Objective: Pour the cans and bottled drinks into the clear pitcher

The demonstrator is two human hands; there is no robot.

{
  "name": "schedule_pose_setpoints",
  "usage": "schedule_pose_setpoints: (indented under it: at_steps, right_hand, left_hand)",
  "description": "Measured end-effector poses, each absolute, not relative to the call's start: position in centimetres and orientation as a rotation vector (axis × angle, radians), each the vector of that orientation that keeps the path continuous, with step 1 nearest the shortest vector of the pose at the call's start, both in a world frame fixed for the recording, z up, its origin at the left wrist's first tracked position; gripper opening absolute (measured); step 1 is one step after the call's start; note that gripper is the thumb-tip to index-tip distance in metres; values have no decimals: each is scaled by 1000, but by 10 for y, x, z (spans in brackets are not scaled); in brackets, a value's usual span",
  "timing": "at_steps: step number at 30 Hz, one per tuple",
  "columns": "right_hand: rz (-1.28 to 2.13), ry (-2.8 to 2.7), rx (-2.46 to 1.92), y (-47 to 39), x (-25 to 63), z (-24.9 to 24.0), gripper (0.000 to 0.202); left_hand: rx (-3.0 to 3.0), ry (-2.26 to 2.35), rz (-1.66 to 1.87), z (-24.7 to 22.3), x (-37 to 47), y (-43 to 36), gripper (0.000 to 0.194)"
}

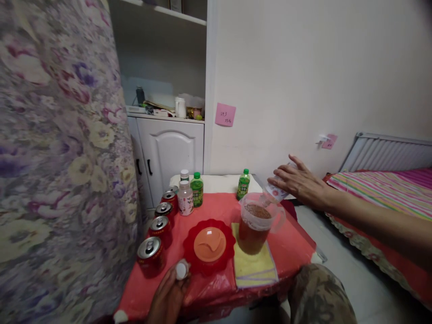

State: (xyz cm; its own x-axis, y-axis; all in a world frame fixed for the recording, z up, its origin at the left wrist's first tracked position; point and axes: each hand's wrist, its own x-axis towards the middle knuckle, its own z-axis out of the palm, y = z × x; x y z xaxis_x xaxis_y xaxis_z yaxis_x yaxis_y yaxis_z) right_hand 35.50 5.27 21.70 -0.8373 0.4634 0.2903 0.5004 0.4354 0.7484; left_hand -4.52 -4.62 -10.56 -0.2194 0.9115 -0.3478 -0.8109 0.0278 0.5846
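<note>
My right hand (pixel 297 182) is wrapped round a clear labelled bottle (pixel 277 191), tilted with its mouth down over a plastic pitcher (pixel 254 236). Brown liquid with froth fills much of the pitcher, which stands on a folded yellow cloth (pixel 254 272). Near the table's front edge, my left hand (pixel 172 288) holds a small white cap (pixel 181 271) at its fingertips. Between the hands lies a red scalloped plate (pixel 191 265) with an orange round piece (pixel 205 256) in its middle.
Several red cans (pixel 150 258) line the left edge of the red-covered table (pixel 216 207). Behind them stand a pink-labelled bottle (pixel 185 200) and a green bottle (pixel 197 191). Another green bottle (pixel 243 185) is behind the pitcher. A bed (pixel 398 189) stands at right, a floral curtain (pixel 67 157) at left.
</note>
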Motion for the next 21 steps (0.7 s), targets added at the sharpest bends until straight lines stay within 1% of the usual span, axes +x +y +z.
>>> schedule_pose_setpoints:
  at_steps: [5,11,14,18,21]
  right_hand:
    - [-1418,-2657,-797,52,348,218,35]
    - [-1384,-2631,-873,51,359,219,38]
    - [-1340,-2678,-884,53,368,216,37]
    - [-1279,-2699,-935,54,374,215,41]
    - [-1249,-2709,-940,54,375,214,40]
  left_hand:
    - [195,816,1605,-102,-45,-47,24]
    - [146,822,1656,-96,-38,-50,30]
    - [132,834,1632,-97,-40,-50,30]
    - [161,795,1601,-97,-43,-51,26]
    - [152,782,1632,-96,-42,-51,30]
